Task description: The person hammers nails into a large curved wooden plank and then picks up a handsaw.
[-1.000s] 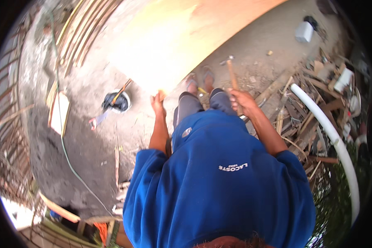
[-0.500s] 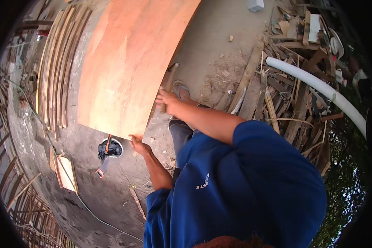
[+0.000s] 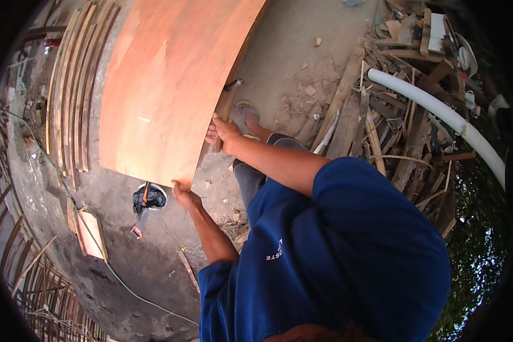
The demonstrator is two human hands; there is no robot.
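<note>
A large plywood sheet stretches away from me, its surface reddish-brown and paler toward the near end. My left hand grips its near right corner, thumb on top and the other fingers mostly out of sight below. Beside the sheet's right edge, my right hand is closed around the wooden handle of a hammer. The hammer's dark head points away from me, close to the edge. Some fingertips of that hand reach toward the sheet's side.
Left of the sheet lie several long wooden strips. A bucket with black plastic and a handsaw stands near the corner. A green cable crosses the ground. Scrap wood and a white pipe are at right.
My right hand and the hammer have come slightly left, closer against the plywood's edge, its fingers more curled around the handle. My left hand keeps its grip on the corner.
</note>
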